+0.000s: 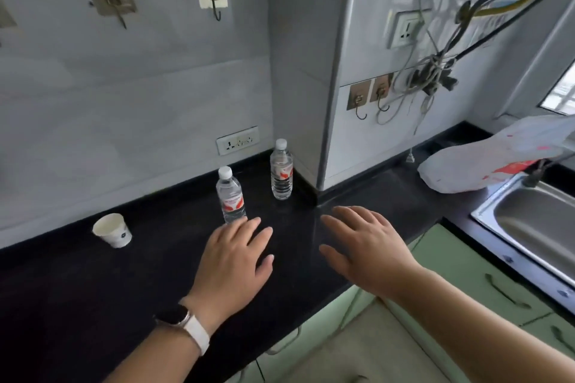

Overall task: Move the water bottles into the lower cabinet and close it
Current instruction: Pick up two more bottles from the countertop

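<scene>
Two clear water bottles with white caps and red-and-white labels stand upright on the black countertop [93, 289]. The nearer bottle [230, 196] is just beyond the fingertips of my left hand [233, 258]. The farther bottle [281, 171] stands near the wall corner. My left hand, with a watch on the wrist, hovers flat over the counter, fingers straight. My right hand [364, 246] is held out beside it, fingers spread, holding nothing. Pale green lower cabinet doors [466, 274] with handles sit below the counter edge; those in view look closed.
A white paper cup [113, 230] stands on the counter at the left. A white plastic bag with red print [497, 162] lies by the steel sink [535, 221] at the right. Wall sockets, hooks and hanging cables [435, 78] are on the walls behind.
</scene>
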`<action>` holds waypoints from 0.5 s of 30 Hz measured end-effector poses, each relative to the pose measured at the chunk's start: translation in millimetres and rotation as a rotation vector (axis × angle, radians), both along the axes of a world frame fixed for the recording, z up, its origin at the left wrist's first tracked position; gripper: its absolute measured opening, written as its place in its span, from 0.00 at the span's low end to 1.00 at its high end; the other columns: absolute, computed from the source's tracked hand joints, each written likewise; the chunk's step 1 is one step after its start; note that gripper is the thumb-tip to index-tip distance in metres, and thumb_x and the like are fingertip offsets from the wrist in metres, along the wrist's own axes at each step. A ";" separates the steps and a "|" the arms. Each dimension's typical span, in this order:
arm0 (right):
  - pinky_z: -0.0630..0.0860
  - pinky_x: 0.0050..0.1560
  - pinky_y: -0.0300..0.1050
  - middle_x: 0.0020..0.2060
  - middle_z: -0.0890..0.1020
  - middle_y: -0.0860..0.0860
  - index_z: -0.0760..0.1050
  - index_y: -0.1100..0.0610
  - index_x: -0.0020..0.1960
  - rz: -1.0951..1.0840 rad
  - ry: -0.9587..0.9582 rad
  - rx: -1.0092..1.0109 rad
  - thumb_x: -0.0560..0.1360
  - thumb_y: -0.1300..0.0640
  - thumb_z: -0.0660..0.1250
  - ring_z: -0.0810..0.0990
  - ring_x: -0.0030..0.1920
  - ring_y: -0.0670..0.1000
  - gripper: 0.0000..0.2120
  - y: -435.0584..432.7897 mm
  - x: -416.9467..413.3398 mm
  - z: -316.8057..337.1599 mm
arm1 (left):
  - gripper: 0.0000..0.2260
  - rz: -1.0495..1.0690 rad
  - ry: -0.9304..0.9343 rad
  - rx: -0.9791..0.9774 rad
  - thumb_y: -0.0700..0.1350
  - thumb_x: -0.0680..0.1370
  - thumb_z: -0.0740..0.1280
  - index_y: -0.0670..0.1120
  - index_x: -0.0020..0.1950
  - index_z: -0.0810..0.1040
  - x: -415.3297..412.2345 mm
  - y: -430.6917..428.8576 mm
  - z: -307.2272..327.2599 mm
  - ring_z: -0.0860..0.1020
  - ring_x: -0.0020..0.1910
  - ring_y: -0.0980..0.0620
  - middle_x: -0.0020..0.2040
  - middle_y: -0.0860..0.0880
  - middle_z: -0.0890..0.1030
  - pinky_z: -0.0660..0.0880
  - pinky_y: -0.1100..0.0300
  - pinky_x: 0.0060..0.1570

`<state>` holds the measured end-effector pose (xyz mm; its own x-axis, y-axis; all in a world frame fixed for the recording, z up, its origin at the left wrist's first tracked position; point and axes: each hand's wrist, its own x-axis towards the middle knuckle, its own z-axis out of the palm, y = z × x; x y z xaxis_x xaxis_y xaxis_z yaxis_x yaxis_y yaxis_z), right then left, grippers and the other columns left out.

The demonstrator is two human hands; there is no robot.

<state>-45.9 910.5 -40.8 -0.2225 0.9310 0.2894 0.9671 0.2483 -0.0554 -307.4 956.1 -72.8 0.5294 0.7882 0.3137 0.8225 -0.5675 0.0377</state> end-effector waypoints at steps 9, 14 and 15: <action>0.73 0.62 0.53 0.62 0.79 0.48 0.76 0.50 0.66 0.130 0.053 -0.090 0.76 0.36 0.57 0.77 0.62 0.55 0.26 110.5 1.9 -18.6 | 0.20 0.245 0.100 -0.060 0.54 0.74 0.71 0.49 0.64 0.81 -1.8 44.0 -17.9 0.76 0.65 0.45 0.64 0.47 0.80 0.74 0.46 0.62; 0.67 0.66 0.52 0.66 0.74 0.47 0.70 0.49 0.71 0.214 0.061 -0.190 0.77 0.35 0.52 0.71 0.67 0.55 0.29 170.8 20.3 -28.7 | 0.22 0.396 0.082 -0.103 0.57 0.75 0.60 0.49 0.64 0.81 19.6 72.5 -26.8 0.77 0.63 0.44 0.63 0.48 0.81 0.75 0.47 0.59; 0.68 0.65 0.52 0.66 0.74 0.48 0.70 0.49 0.70 0.229 0.071 -0.189 0.77 0.36 0.52 0.72 0.66 0.55 0.29 182.5 24.3 -32.1 | 0.23 0.431 0.068 -0.112 0.57 0.75 0.59 0.49 0.64 0.80 24.0 79.4 -29.0 0.77 0.63 0.45 0.63 0.49 0.80 0.75 0.47 0.58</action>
<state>-21.5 1093.0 -72.9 -0.4181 0.8978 0.1381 0.8792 0.4382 -0.1868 -283.4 1035.5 -101.8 0.1618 0.9684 0.1900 0.9856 -0.1680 0.0169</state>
